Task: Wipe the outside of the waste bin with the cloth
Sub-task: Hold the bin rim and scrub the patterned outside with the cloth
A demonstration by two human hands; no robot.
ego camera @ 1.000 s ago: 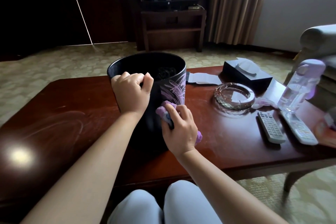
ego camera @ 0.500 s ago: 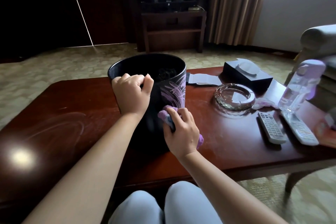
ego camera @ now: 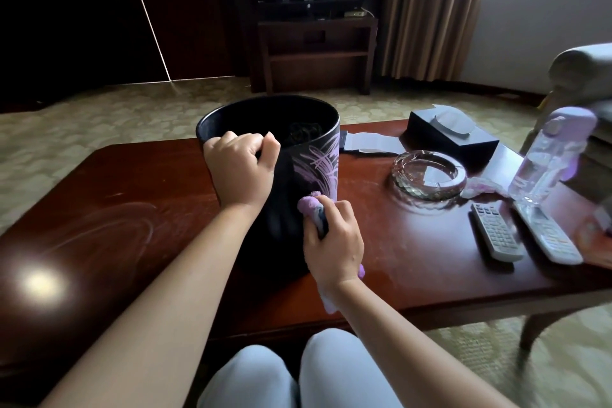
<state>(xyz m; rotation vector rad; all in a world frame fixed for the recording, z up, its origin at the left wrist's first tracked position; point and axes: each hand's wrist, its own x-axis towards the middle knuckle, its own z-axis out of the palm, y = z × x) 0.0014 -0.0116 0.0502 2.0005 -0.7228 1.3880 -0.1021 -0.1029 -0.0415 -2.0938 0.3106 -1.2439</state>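
1 coffee table [ego camera: 414, 262], dark red wood, glossy, with dusty swirl marks and a bright glare spot at my left; everything listed below stands on it.

1 waste bin [ego camera: 318, 172], black, round, upright, with a purple brush-stroke pattern on its side; it sits near the middle of the table, straight in front of me. Something dark lies inside, too dim to identify.

2 hands, mine. My left hand [ego camera: 240, 172] has its fingers curled over the near rim of the bin, gripping it. My right hand [ego camera: 332, 242] clutches 1 cloth [ego camera: 309, 205], lilac, bunched, and presses it against the bin's near side, low and just under the purple pattern; a loose end trails below my wrist.

1 tissue box [ego camera: 452, 139], dark, at the far right of the table, a tissue showing on top.

1 water bottle [ego camera: 549, 159], clear with a lilac cap, upright near the right edge.

1 ashtray [ego camera: 429, 174], clear cut glass, round, between the bin and the bottle.

2 remote controls [ego camera: 495, 235], pale grey, lying side by side in front of the bottle.

1 strip of pale paper [ego camera: 371, 142] behind the bin, flat.

Room: patterned beige carpet, 1 dark wooden stand [ego camera: 316, 53] with a television on it, brown curtains [ego camera: 433, 10], 1 grey armchair [ego camera: 586, 69] at the right edge.
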